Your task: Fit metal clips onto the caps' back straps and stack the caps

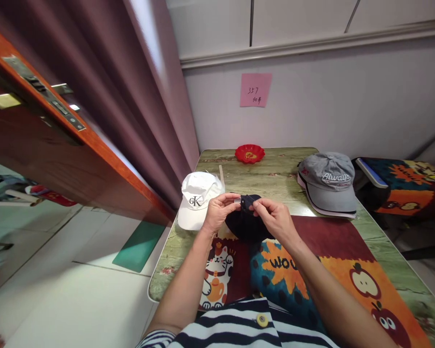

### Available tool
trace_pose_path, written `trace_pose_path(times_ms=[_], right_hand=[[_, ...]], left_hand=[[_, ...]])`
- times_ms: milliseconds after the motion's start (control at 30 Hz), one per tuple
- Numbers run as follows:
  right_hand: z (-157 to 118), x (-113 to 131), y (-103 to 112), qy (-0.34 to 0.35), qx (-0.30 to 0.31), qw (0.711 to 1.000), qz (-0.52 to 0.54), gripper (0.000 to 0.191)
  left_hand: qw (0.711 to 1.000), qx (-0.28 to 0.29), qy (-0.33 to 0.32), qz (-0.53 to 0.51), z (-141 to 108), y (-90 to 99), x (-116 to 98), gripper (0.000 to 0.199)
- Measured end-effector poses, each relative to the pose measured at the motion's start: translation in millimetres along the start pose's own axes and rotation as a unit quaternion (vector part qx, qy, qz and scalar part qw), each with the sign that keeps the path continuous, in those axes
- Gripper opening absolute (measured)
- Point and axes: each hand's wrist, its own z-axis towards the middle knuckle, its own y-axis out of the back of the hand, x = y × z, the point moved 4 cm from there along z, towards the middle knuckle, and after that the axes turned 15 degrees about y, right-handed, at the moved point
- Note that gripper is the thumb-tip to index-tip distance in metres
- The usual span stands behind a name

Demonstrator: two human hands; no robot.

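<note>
A dark navy or black cap (248,224) is held up over the table between both my hands, its back strap toward the top. My left hand (219,210) pinches the strap's left end near a small metal buckle. On the other side, the fingers of my right hand (271,215) are closed on the strap's right part. Just left of my left hand sits a white cap (199,193) with black letters on its front. To the right, a grey cap (329,176) lettered "Always" rests on top of other caps, whose brims show below it.
A red scalloped dish (250,153) stands at the back of the green wood-patterned table (275,169). A colourful mat (340,237) covers the front. At left are an open door (76,159) and a purple curtain (130,96). A pink note (255,90) hangs on the wall.
</note>
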Motion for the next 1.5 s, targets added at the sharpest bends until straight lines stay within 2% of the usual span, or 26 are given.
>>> trace_pose_path(times_ms=[167,467,667,833,933,1033,1167,1333,1500], right_hand=[[-2,2,-3,-0.024,0.006,0.999,-0.039,0.033],[-3,-3,-6,-0.067,0.037,0.997,0.019,0.032],[-1,-3,-1,-0.042,0.103,0.993,0.037,0.031],[6,2,3,-0.026,0.166,0.986,0.021,0.033],[8,6,3,-0.009,0.183,0.983,0.003,0.036],[7,5,6,-0.008,0.182,0.983,-0.006,0.043],[-1,-5,17,-0.029,0.140,0.990,0.005,0.045],[-14,-17,19,-0.046,0.143,0.987,0.065,0.034],[-13,-22,14,-0.044,0.123,0.988,0.080,0.030]], left_hand=[[0.999,0.027,-0.002,0.031,-1,1.9,-4,0.036],[0.997,0.040,-0.015,0.060,-3,0.6,-4,0.036],[0.995,0.075,0.000,0.072,-5,-1.8,-8,0.037],[0.987,0.126,0.015,0.101,-13,-9.8,-16,0.034],[0.982,0.152,0.018,0.111,-16,-13.9,-18,0.032],[0.985,0.132,0.005,0.115,-15,-12.5,-19,0.030],[0.987,0.113,0.001,0.113,-14,-8.5,-18,0.030],[0.986,0.122,0.007,0.111,-14,-7.6,-19,0.030],[0.979,0.147,0.005,0.141,-17,-11.6,-20,0.028]])
